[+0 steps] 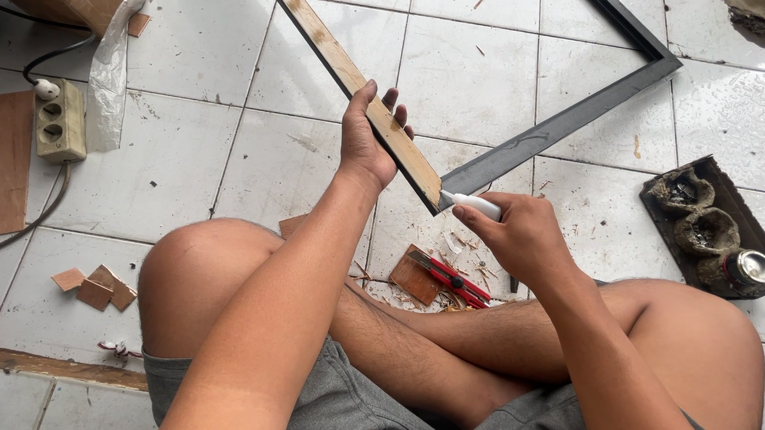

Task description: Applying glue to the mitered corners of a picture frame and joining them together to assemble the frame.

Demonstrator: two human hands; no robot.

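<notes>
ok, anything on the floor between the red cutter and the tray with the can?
Head view: the right hand and knee cover most of it between red cutter and tray; visible tile shows only wood chips.

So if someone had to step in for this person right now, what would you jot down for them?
Left hand grips the wooden side of the black frame, holding it tilted off the tiled floor.
Right hand holds a small white tube, tip at the frame's near corner joint.
Red utility knife and wood scraps lie on the floor between the legs.
Done: frame sides meet at the corners.
Left: whether this corner is bonded cannot be told.
</notes>
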